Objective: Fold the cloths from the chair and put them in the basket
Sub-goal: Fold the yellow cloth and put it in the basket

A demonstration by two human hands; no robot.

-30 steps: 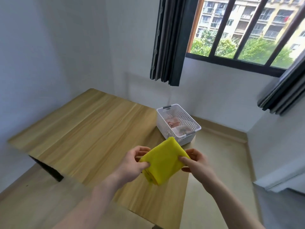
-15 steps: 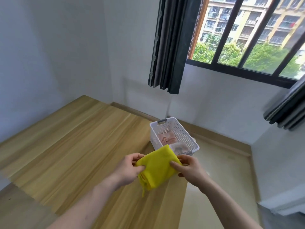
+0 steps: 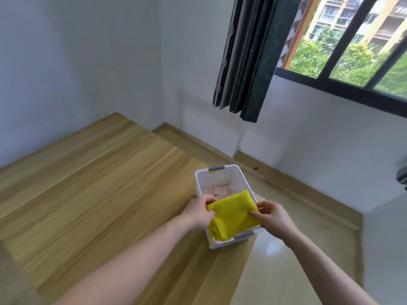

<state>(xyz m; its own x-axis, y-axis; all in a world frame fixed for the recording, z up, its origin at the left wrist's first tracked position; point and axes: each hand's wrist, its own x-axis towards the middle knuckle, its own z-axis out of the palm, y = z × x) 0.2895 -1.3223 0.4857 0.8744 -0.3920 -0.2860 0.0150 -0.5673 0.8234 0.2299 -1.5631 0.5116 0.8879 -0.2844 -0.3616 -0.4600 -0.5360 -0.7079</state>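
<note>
A folded yellow cloth [image 3: 233, 213] is held over a white basket [image 3: 220, 180], covering its near part, with a loose corner hanging down past the near rim. The basket has perforated walls and grey handles, and stands at the corner of the wooden table. A pinkish cloth [image 3: 220, 191] lies inside it on the bottom.

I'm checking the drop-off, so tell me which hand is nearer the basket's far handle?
Left. The left hand grips the yellow cloth at the basket's left wall, closer to the grey far handle. The right hand holds the cloth's other edge near the front right corner.
</note>
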